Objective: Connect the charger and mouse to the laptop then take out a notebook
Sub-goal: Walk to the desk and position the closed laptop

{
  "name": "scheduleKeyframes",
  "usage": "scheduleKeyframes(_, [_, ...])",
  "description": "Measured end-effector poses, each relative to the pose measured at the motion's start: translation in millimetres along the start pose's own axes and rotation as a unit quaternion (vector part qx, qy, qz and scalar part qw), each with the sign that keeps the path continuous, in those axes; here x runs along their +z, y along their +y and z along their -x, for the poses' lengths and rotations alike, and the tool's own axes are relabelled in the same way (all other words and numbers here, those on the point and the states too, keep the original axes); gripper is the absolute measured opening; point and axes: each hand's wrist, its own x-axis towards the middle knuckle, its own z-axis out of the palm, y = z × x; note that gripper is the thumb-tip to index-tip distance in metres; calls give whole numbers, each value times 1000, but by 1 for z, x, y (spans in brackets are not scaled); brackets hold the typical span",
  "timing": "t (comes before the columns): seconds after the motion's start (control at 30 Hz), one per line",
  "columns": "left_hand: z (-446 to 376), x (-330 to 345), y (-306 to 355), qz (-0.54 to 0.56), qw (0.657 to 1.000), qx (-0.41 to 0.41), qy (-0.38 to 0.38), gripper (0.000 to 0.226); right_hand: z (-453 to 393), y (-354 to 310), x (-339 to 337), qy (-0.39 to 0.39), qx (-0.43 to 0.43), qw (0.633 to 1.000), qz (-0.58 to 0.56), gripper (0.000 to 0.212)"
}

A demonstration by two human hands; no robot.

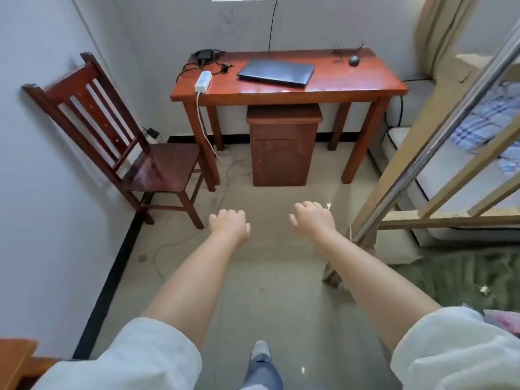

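A closed dark laptop (277,72) lies on the red-brown wooden desk (332,88) at the far wall. A black charger brick (205,55) with its coiled cable sits at the desk's back left corner, beside a white power strip (203,80). A dark mouse (354,60) rests at the desk's back right. No notebook is visible. My left hand (229,224) and my right hand (312,218) hang out in front of me over the floor, well short of the desk, fingers loosely curled and holding nothing.
A small wooden cabinet (281,147) stands under the desk. A wooden chair (118,142) stands against the left wall. A bunk bed frame and ladder (422,164) fill the right side. White cables trail over the tiled floor (267,277).
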Motion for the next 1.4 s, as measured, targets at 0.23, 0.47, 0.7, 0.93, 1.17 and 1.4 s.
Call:
scheduleKeyframes(0.23, [-179,-75,18,-13,999,32,7,37,-170,30,-49,25,19,999,-14,34])
scheduleKeyframes(0.47, [-362,-136,47,-19,999,25,18,39,-364,81,-90,42,13,999,-8,36])
scheduleKeyframes(0.7, [-513,-200,60,1,1000,13,18,38,-542,120,-143,51,10,997,-52,38])
scheduleKeyframes(0.93, [-671,-235,42,41,999,-3,22,35,-700,133,-156,38,8,998,-57,34])
scheduleKeyframes(1.17, [-845,-274,9,66,997,-11,30,33,-856,149,-162,-4,151,988,-37,35])
scheduleKeyframes(1.4, [-959,-286,1,142,987,-74,3,46,-926,163,-147,-42,341,921,-186,57])
